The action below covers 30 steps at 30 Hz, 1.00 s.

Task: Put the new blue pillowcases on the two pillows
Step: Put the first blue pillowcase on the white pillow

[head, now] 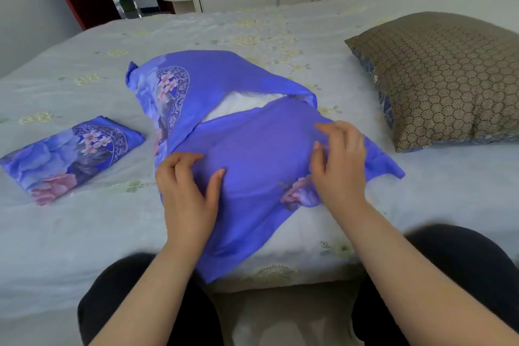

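Head view — left hand [186, 191] and right hand [338, 166] pinching blue pillowcase [252, 149], white pillow [238, 107] showing

At the centre of the frame a blue pillowcase [252, 149] lies half pulled over a white pillow [241, 108], whose bare fabric shows through the open slit; the left hand [186, 191] pinches the cloth at lower centre, fingers curled; the right hand [339, 166] gathers a fold just right of centre; at the left edge a second blue pillowcase [70, 157] lies folded on the pale bedsheet [84, 233]; at the upper right rests a brown honeycomb-patterned pillow [443, 78]; dark-trousered knees fill the bottom corners.
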Tool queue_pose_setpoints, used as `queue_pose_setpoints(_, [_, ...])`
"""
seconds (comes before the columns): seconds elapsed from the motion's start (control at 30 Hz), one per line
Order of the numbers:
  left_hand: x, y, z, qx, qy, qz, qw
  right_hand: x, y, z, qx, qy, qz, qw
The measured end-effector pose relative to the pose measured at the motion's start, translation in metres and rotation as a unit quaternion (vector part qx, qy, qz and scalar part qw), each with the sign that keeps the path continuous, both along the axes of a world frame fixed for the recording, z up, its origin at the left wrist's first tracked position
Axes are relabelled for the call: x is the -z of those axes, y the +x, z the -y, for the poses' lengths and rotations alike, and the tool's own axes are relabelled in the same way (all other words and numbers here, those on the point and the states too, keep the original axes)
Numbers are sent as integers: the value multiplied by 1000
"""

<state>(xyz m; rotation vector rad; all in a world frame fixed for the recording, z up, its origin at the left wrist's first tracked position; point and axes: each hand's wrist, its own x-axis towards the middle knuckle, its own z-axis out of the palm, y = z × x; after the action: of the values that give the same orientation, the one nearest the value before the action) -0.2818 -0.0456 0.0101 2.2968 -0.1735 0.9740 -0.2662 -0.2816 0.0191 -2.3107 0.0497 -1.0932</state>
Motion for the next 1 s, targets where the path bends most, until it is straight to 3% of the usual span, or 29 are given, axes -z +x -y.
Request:
queue_pose_setpoints(0.1, [26,-21,-2,-4,-79,-14,997,29,-35,-54,-188,-127,53,972])
queue_pose_setpoints(0.17, [39,-29,-6,6,-129,-48,990,51,-35,-68,-216,-226,16,950])
queue_pose_setpoints(0.23, [42,-29,-9,2,-137,-85,987,60,-26,-71,-193,-253,-4,948])
queue_pose_setpoints(0.37, [27,-10,-20,-28,-14,-69,997,38,-10,-77,-160,-169,39,972])
queue_pose_setpoints(0.5, [7,8,-26,-2,69,-13,998,13,-6,-86,-175,-79,7,981])
queue_pose_setpoints(0.63, [-12,13,-18,-1,27,-27,999,-6,-15,-94,-121,-81,-24,989])
queue_pose_setpoints(0.73, [-22,27,-17,-15,16,-96,995,-16,-15,-98,-114,-88,-60,988])
queue_pose_setpoints(0.83, [-27,46,-20,70,-53,-199,976,-20,-7,-95,-136,-107,-135,976])
queue_pose_setpoints(1.0, [-34,53,-23,212,-150,-300,918,-16,-7,-99,-136,-106,-102,980])
